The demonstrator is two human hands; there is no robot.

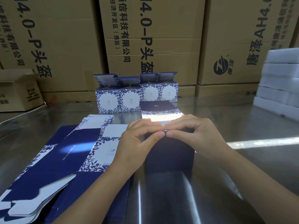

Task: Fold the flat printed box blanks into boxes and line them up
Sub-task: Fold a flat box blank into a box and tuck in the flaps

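Head view: a shiny steel desk (242, 167) catches streaks of light. Tall brown cartons (161, 38) wall the top of the frame, and white foam slabs (281, 81) are stacked at the right edge. At centre the left hand (135, 139) and right hand (194, 135) pinch the top edge of a dark blue box (169, 156) (fingertips meeting). Four folded boxes (137, 97) line up behind it, and flat blanks (64, 156) lie lower left.

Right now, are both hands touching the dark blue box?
Touching. The head view shows the left hand and the right hand pinching the top edge of the dark blue box, thumbs on its near face.
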